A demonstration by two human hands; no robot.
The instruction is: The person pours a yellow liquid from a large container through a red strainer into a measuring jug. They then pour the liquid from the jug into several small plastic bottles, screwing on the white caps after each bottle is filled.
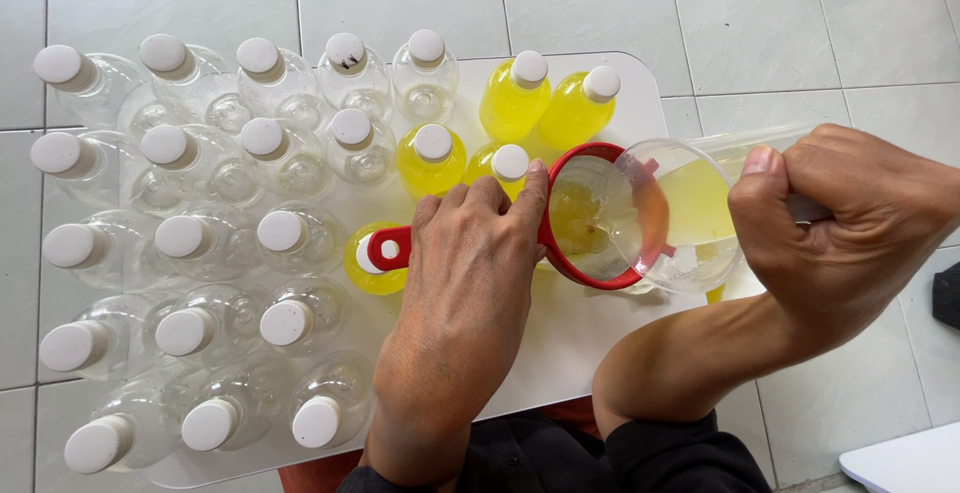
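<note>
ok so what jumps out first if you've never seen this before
Mid-frame, the right hand tips a clear jug of yellow liquid into a red strainer, which the left hand steadies. Next come the capped bottles on the white tray: yellow filled bottles at top centre, and clear empty bottles crowding the left.

Eighteen empty capped bottles [284,153], five yellow filled bottles [432,158], one red strainer [590,215], one clear jug [690,215]
</note>
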